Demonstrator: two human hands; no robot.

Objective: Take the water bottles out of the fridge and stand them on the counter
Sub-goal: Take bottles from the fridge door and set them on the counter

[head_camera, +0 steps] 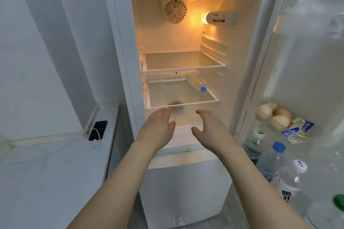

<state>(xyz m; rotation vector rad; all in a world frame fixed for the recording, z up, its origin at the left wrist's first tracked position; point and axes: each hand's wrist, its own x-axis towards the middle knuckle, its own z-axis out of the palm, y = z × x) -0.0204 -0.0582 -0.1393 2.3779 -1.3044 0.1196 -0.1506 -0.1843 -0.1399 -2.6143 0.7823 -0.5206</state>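
- The fridge (pixel 188 188) is a smooth white box, door swung wide.
- A clear plastic bottle (pixel 196 83) with a round blue cap lies on its side on the fridge's lower glass shelf (pixel 176 96), at the right.
- More clear bottles (pixel 270 161) stand upright in the fridge's door rack, below pale round eggs (pixel 273 115).
- The left hand (pixel 158 130) and right hand (pixel 210 128) reach out in front of the fridge below that shelf, fingers straight and apart, holding nothing.
- The white table (pixel 46 173) adjoins the fridge's left side.

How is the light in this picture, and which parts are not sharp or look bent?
Head view: the fridge lamp throws warm orange glare on the upper walls, overexposed there; the counter lies in dim, cool light; the door-shelf bottles at the right edge are soft and blurred; wide-angle distortion bows the fridge frame and stretches both forearms.
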